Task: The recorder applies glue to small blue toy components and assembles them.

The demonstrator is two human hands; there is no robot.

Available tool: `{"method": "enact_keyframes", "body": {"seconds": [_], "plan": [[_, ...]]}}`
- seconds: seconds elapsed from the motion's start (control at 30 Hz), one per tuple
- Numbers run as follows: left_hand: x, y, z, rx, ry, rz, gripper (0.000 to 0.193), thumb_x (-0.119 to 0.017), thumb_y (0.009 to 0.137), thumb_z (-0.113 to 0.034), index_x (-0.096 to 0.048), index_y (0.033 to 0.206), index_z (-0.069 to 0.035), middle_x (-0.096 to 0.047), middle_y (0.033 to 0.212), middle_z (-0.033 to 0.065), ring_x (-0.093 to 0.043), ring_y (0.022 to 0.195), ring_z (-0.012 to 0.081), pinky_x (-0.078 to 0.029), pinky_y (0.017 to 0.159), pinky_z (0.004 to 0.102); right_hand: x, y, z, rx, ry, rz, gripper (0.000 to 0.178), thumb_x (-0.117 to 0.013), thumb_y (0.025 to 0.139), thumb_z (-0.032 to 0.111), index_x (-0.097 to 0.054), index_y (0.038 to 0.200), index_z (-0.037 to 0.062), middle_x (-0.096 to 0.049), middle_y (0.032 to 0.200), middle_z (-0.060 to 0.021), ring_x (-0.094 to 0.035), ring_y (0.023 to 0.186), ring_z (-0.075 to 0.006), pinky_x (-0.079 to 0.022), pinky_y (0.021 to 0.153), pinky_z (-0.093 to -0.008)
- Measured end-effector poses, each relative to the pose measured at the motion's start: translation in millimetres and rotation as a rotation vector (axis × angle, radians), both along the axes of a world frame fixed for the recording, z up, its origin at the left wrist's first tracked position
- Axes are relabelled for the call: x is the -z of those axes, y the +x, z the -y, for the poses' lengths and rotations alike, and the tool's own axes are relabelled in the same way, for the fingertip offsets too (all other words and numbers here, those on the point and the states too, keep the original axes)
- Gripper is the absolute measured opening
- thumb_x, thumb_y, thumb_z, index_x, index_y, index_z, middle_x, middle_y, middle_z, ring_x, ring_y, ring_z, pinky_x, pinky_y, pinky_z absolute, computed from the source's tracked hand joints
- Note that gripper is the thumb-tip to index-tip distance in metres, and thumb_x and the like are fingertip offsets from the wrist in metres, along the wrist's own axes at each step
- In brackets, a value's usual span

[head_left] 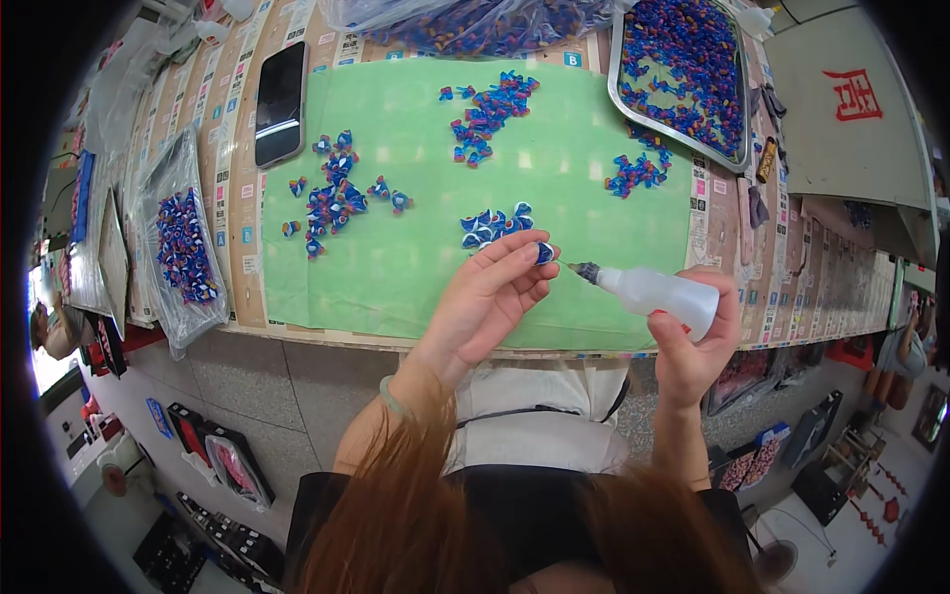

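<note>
Between the thumb and fingertips of my left hand (500,287) is a small blue-and-white piece (544,253), pinched above the green sheet. My right hand (693,337) is closed round a translucent white squeeze bottle (658,297), tilted with its dark needle tip (584,270) pointing left, close to the piece. Whether the needle touches the piece I cannot tell. Just beyond my left fingers lies a small cluster of blue-and-white pieces (485,228). Other groups of small blue, red and orange pieces lie at the left (336,198), at the far middle (490,114) and at the right (633,176).
A green sheet (396,287) covers the table's middle. A phone (282,104) lies at the far left, near a plastic-covered tray (208,312) of pieces. At the far right stands a metal tray (621,94) full of pieces. A clear bag (475,25) of pieces lies at the back.
</note>
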State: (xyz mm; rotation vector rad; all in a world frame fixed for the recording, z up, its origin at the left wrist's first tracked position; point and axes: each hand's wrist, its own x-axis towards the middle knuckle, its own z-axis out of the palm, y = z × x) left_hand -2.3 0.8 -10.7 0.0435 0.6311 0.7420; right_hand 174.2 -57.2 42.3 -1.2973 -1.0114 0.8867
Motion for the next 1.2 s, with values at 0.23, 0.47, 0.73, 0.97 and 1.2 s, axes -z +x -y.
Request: {"method": "enact_keyframes", "body": {"seconds": [0.23, 0.47, 0.73, 0.97, 1.2], "plan": [[0, 0, 0, 0.002, -0.012, -0.02, 0.021, -0.051, 0.081, -0.009, -0.051, 0.101, -0.002, -0.056, 0.089, 0.0055, -0.054, 0.08, 0.0117, -0.044, 0.07, 0.0229, 3, -1, 0, -0.004, -0.017, 0.029, 0.036, -0.072, 0.061, 0.005, -0.046, 0.087, 0.0026, -0.045, 0.081, -0.0025, -0.045, 0.071, -0.0075, -0.038, 0.062, -0.0192], [3, 0, 1, 0.01, 0.009, 0.018, 0.021, -0.048, 0.083, -0.009, -0.049, 0.102, -0.003, -0.055, 0.093, 0.0074, -0.054, 0.081, 0.0128, -0.046, 0.072, 0.0242, 4, -2, -1, -0.002, -0.035, 0.054, 0.035, -0.071, 0.062, 0.005, -0.046, 0.086, 0.0027, -0.045, 0.081, -0.0023, -0.045, 0.068, -0.0067, -0.038, 0.06, -0.0185], [2, 0, 2, 0.016, 0.025, 0.006, 0.021, -0.048, 0.083, -0.009, -0.049, 0.103, -0.003, -0.055, 0.092, 0.007, -0.054, 0.081, 0.0127, -0.046, 0.071, 0.0237, 3, -2, -3, 0.006, -0.036, 0.039, 0.033, -0.07, 0.064, 0.004, -0.046, 0.086, 0.0029, -0.045, 0.079, -0.0013, -0.044, 0.066, -0.0057, -0.037, 0.059, -0.0181], [3, -7, -1, -0.02, 0.022, -0.025, 0.022, -0.052, 0.081, -0.009, -0.051, 0.101, -0.002, -0.056, 0.091, 0.006, -0.054, 0.081, 0.0126, -0.044, 0.071, 0.0235, 19, 50, -16, 0.269, 0.024, -0.304, 0.021, -0.052, 0.076, 0.0, -0.042, 0.094, -0.0016, -0.052, 0.096, -0.0115, -0.051, 0.086, -0.0156, -0.04, 0.075, -0.0258], [3, -9, -6, -0.047, 0.041, -0.044, 0.02, -0.05, 0.081, -0.007, -0.051, 0.101, -0.002, -0.056, 0.092, 0.0065, -0.054, 0.081, 0.0129, -0.044, 0.071, 0.0242, 68, 104, -30, 0.496, -0.1, 0.224, 0.037, -0.058, 0.074, -0.001, -0.035, 0.102, -0.001, -0.05, 0.098, -0.0115, -0.05, 0.088, -0.0159, -0.039, 0.076, -0.0245]]}}
